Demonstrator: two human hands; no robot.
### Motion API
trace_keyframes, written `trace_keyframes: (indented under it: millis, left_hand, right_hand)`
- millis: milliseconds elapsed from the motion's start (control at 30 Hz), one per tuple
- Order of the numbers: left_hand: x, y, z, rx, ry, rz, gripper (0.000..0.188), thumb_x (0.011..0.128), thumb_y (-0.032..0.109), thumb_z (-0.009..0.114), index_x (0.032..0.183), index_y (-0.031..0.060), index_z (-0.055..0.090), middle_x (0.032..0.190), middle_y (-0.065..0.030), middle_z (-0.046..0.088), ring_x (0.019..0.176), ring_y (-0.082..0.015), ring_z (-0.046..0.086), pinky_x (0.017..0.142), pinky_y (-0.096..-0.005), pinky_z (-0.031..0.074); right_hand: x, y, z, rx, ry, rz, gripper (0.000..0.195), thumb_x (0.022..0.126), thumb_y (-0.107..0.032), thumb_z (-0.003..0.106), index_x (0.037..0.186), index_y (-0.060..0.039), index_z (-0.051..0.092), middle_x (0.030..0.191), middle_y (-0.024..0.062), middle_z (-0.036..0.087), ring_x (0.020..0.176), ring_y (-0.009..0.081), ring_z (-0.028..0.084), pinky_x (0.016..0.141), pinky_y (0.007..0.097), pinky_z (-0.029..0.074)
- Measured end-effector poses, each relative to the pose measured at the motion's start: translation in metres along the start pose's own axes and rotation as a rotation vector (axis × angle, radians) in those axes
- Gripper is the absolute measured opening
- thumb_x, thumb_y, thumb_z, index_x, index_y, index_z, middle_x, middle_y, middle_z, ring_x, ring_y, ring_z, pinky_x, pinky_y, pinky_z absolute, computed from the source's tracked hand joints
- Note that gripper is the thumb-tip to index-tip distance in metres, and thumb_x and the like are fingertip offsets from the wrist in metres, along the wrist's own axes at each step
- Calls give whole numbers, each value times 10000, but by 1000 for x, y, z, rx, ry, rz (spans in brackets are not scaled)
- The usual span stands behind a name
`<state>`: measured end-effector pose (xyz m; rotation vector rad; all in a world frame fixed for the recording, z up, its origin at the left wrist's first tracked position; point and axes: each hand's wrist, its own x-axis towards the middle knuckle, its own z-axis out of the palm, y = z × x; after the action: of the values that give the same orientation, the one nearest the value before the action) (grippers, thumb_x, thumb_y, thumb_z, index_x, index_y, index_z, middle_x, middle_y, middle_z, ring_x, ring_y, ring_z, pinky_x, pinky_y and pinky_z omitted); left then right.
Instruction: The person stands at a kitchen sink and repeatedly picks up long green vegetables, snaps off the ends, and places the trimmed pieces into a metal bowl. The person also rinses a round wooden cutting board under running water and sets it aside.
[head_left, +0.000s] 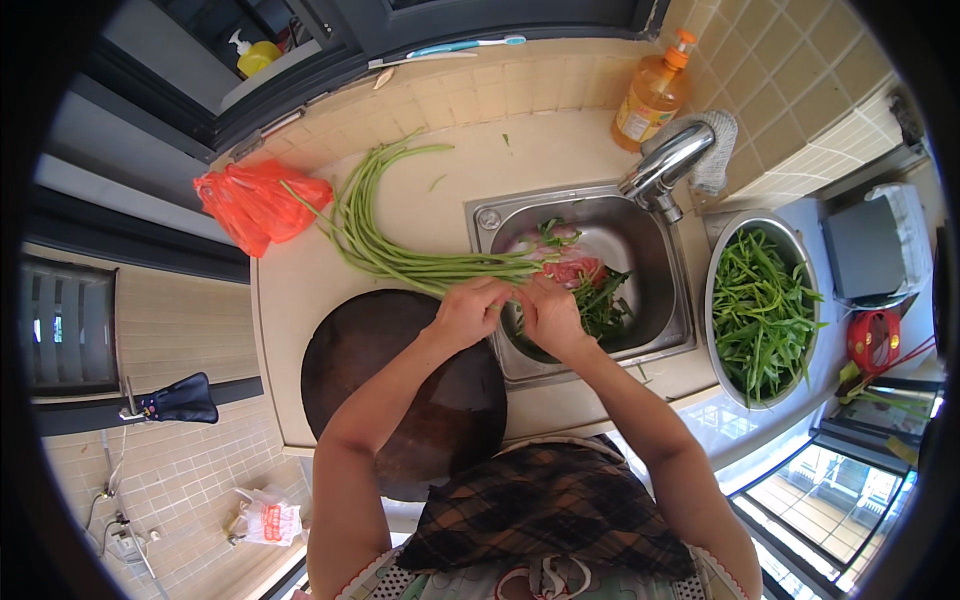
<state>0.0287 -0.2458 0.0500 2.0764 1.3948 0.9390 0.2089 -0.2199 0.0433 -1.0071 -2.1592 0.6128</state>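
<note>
My left hand (472, 309) and my right hand (552, 316) meet at the left edge of the stainless steel sink (645, 341), fingertips pinched close together around a thin green stem. Just beyond them runs a bundle of long green vegetable stems (367, 217), curving over the counter with its near ends above the sink. Inside the sink lie loose green leaves (600, 311) and a crumpled pink-red plastic bag (574, 270). My fingers hide most of the pinched stem.
A dark round board or lid (405, 375) overhangs the counter's front edge. A red plastic bag (266, 202) sits at the left. Beyond the sink are a chrome faucet (667, 161) and an orange pump bottle (649, 97). At the right stands a metal basin of green leaves (761, 315).
</note>
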Motion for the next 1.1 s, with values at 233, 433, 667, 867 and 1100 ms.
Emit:
trace_keyframes:
  millis: [233,433,667,867,1100]
  left_hand:
    - [16,2,8,-269,457,-188,77,890,39,637,947,6,678,892,-98,693,742,-168,658,615,-263,503]
    - [48,-5,-20,-315,391,-268,171,989,129,532,1023,7,647,811,-36,621,758,-88,563,682,-235,457]
    - [48,-10,4,-129,-5,-197,131,900,132,633,1010,62,647,925,-105,596,788,-259,616,687,-355,488]
    - [39,-25,26,130,-107,-78,167,805,124,695,962,67,697,897,-109,597,790,-315,636,685,-412,503]
    - [43,-5,15,212,-134,-10,146,791,96,689,931,57,691,831,-94,607,733,-322,618,644,-404,505]
  right_hand:
    - [-2,-26,43,600,268,497,43,863,-31,618,889,-5,641,802,166,633,649,302,605,586,348,471]
    - [-76,32,20,-278,-58,279,243,742,-54,713,981,-32,673,909,160,643,824,354,632,727,420,512]
    - [-9,61,19,-58,48,214,181,807,-94,663,985,-59,677,870,142,614,809,340,619,699,422,511]
    - [2,62,20,-189,4,79,67,818,-77,638,874,-54,610,858,132,587,791,336,619,681,429,508]
    - [21,41,-9,-349,-160,-64,107,764,-35,621,850,-42,558,838,150,575,816,327,617,686,400,518]
